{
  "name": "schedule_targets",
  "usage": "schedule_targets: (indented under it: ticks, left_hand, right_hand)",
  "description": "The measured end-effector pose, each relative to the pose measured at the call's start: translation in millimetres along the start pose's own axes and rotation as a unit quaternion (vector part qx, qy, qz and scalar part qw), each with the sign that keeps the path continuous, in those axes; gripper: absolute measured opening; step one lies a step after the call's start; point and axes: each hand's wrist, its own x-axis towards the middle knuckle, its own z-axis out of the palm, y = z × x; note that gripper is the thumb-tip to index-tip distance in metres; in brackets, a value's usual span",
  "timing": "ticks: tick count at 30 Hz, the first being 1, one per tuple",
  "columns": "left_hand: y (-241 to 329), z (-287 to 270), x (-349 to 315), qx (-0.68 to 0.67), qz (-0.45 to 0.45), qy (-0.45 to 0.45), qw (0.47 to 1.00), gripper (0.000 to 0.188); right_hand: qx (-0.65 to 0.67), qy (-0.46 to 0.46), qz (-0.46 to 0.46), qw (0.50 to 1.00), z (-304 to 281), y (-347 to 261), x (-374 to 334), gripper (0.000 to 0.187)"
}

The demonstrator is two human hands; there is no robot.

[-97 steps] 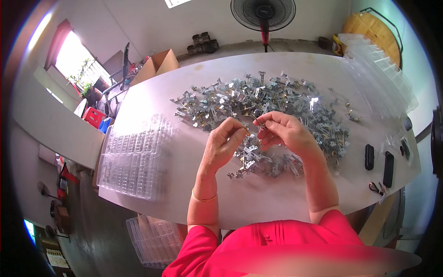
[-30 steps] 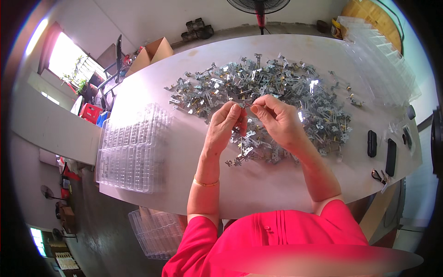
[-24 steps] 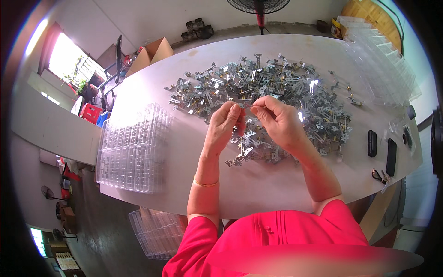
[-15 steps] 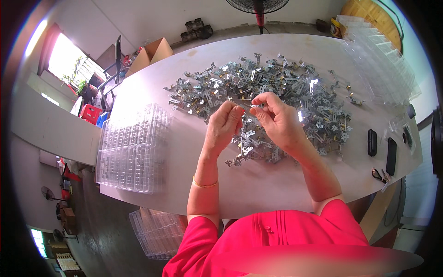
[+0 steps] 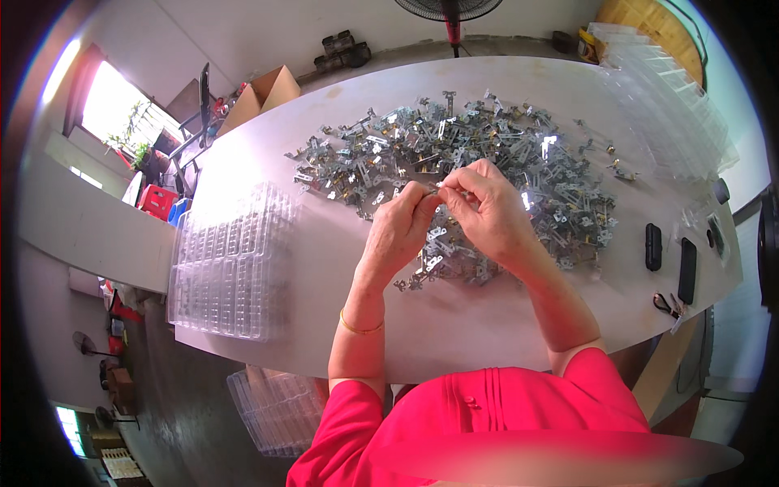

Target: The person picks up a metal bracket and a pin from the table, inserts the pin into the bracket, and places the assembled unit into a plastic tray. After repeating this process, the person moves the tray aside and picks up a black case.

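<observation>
Over the near part of a wide heap of small metal brackets (image 5: 438, 138), my two hands meet at the fingertips. My left hand (image 5: 398, 230) is closed in a pinch, thumb against the curled fingers. Facing it, my right hand (image 5: 495, 215) pinches with thumb and forefinger. A small shiny metal part (image 5: 439, 186) shows between the fingertips; the fingers hide most of it. Silvery flat pieces with holes, some with brass-coloured bits, make up the heap.
Stacked clear plastic trays (image 5: 231, 268) stand on the table's left, with more clear trays (image 5: 665, 114) at the far right. A black case (image 5: 653, 247), a dark phone-like slab (image 5: 687, 270) and small scissors (image 5: 672, 308) lie at right. Below the table edge are further trays (image 5: 276, 406).
My hands have come together, so the fingertips now meet where a gap showed before. The left hand has shifted slightly right. The heap looks the same.
</observation>
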Motion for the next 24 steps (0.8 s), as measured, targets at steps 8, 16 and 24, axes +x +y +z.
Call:
schedule_targets:
  ticks: [8,16,24]
  left_hand:
    - [-5,-4,1,-0.22,-0.116,-0.014,0.968,0.027]
    - [-8,-15,2,-0.395,-0.146,-0.001,0.907,0.035]
    - [-10,-12,2,-0.375,-0.117,-0.008,0.92,0.033]
  right_hand:
    - [0.114,0.045,0.081,0.989,-8,-12,5,0.005]
    - [0.105,-0.045,0.134,0.984,-6,-10,3,0.009]
    - [0.067,-0.027,0.091,0.993,-6,-7,3,0.01]
